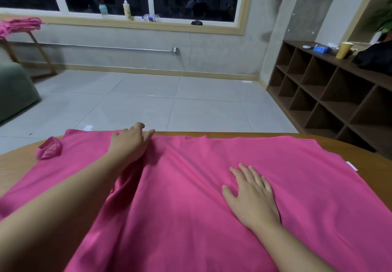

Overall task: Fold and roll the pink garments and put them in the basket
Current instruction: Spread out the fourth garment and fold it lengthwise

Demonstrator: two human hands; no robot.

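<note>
A large pink garment point(286, 187) lies spread flat over the wooden table point(12, 165) and covers most of it. Its strap loop point(49, 147) curls at the far left corner. My left hand point(130, 142) reaches to the garment's far edge, fingers extended and touching the cloth there. My right hand point(252, 195) lies flat on the middle of the garment, fingers spread, pressing it down. A small white label point(351, 165) shows at the garment's right edge. No basket is in view.
More pink cloth point(19, 24) is heaped on a wooden stand at the far left, beside a green seat point(14, 89). A dark cubby shelf point(331, 93) lines the right wall. Bottles point(127, 8) stand on the window sill. Tiled floor lies beyond the table.
</note>
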